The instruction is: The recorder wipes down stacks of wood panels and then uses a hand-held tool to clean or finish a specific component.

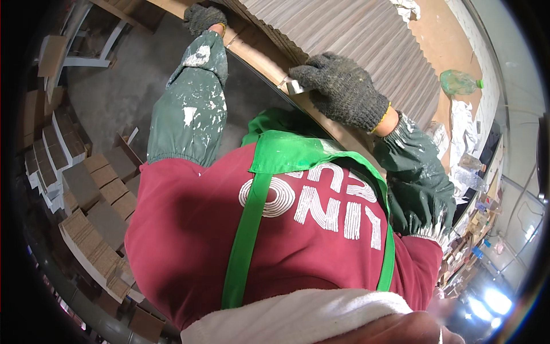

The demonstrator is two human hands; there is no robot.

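My right hand, in a dark grey knitted glove, is closed around a small flat silvery-white piece, most of which the fingers hide. That piece is at the near edge of the wooden worktable. Right beside the hand lies a broad row of grey-brown wood-grain strips, packed side by side with jagged ends. My left hand, gloved alike, is farther off by the left end of the table edge. Its fingers look curled, and anything inside them is hidden.
A green plastic bottle lies on the table's right side, near crumpled white paper and a clear bottle. Stacked brown boards stand on the floor to the left. A white-legged frame is at the far left.
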